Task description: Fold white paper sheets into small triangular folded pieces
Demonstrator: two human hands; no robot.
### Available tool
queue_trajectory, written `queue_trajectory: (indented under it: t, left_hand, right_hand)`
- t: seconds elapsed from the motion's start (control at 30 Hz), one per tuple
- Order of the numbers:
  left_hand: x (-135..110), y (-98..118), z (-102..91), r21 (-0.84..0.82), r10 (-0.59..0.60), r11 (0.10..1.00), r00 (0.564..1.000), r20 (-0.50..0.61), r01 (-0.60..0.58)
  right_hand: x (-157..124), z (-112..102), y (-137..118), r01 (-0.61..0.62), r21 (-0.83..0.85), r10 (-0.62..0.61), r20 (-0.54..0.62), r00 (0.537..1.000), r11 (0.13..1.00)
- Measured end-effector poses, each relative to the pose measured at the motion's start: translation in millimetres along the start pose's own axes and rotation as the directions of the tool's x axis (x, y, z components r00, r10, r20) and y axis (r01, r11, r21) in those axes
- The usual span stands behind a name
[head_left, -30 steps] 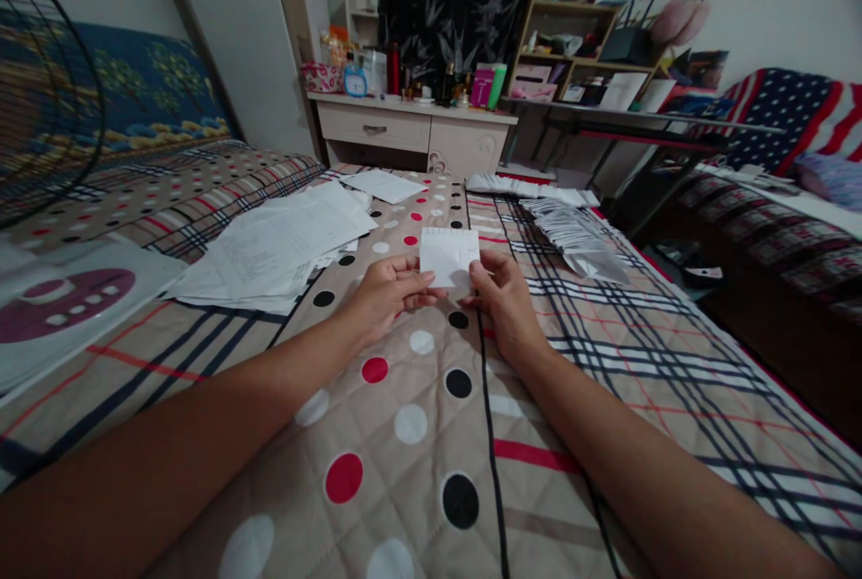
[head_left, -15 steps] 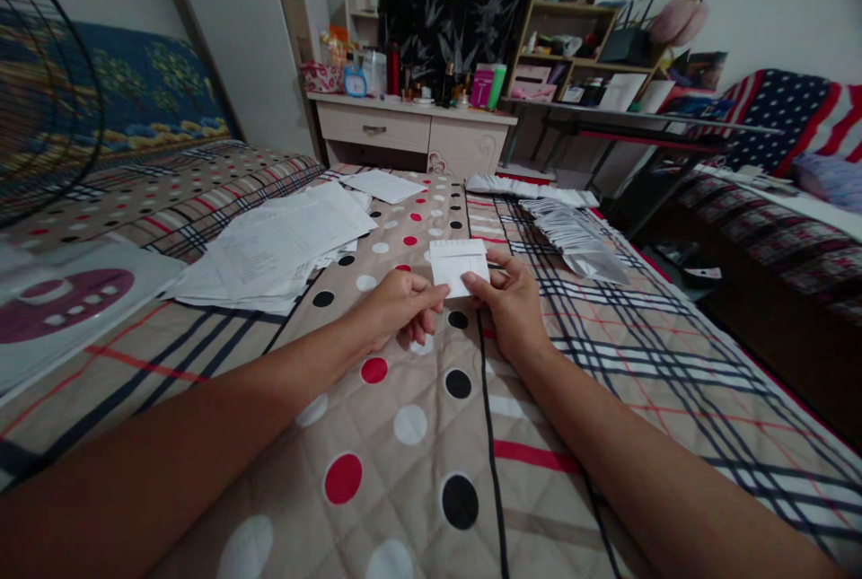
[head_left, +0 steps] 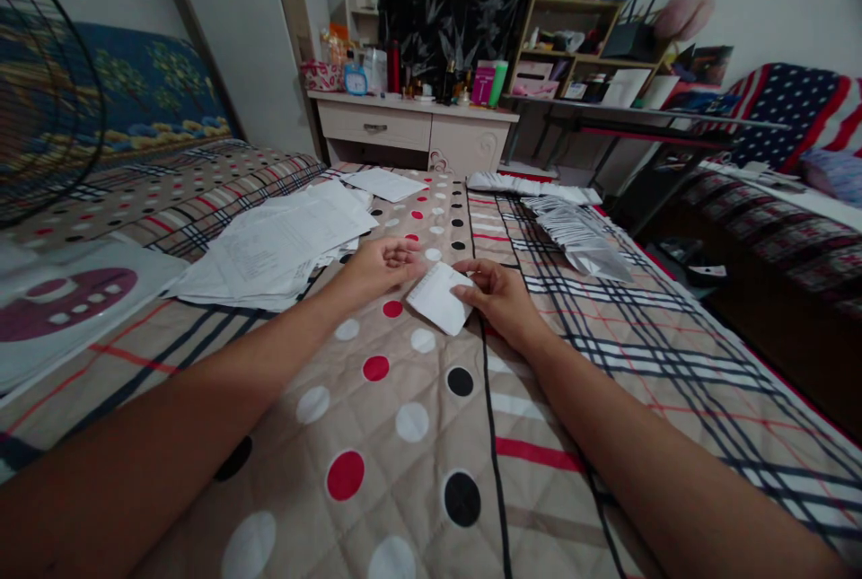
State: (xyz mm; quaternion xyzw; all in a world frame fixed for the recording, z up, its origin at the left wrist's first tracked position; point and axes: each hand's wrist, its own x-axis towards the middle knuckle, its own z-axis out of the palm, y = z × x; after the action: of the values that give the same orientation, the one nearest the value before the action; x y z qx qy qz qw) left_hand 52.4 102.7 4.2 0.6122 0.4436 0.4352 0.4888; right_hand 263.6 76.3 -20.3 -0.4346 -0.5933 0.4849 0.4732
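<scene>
A small folded white paper is tilted just above the bedspread in front of me. My right hand pinches its right edge, thumb on top and fingers behind. My left hand is beside the paper's left corner, fingers stretched out and holding nothing; whether its thumb tip touches the paper I cannot tell. A spread pile of printed white sheets lies to the left of my left hand. Beyond my right hand rests a fanned row of folded papers.
Another strip of folded papers lies farther back on the quilted bedspread. A plastic bag is at the left, below a fan guard. A cluttered white dresser stands at the bed's far end.
My left hand has let go of the folded paper and moved up and left, its fingers straightening. The paper has turned and shifted slightly left and down, still in my right hand.
</scene>
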Motion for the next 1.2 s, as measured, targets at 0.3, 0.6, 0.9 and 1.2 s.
queue_trajectory:
  t: [0.3,0.6,0.9,1.2]
  left_hand:
    - [-2,-8,26.1,0.072,0.020,0.997,0.993,0.118,-0.029]
    - [0,-10,19.2,0.321,0.130,0.936,0.989,0.067,-0.145]
    - [9,-13,-4.4,0.249,0.004,0.966,0.969,0.246,-0.067]
    - [7,-6,-15.1,0.306,-0.024,0.948,0.943,0.331,-0.083]
  right_hand:
    - [-3,8,-5,-0.028,-0.069,0.025,-0.038,0.999,0.997]
    - [-2,4,2,0.085,-0.416,-0.121,-0.060,0.991,0.905]
    - [2,-1,4,0.108,-0.389,-0.127,-0.023,0.992,0.915]
    - [0,-3,2,0.108,-0.493,-0.130,-0.012,0.991,0.863]
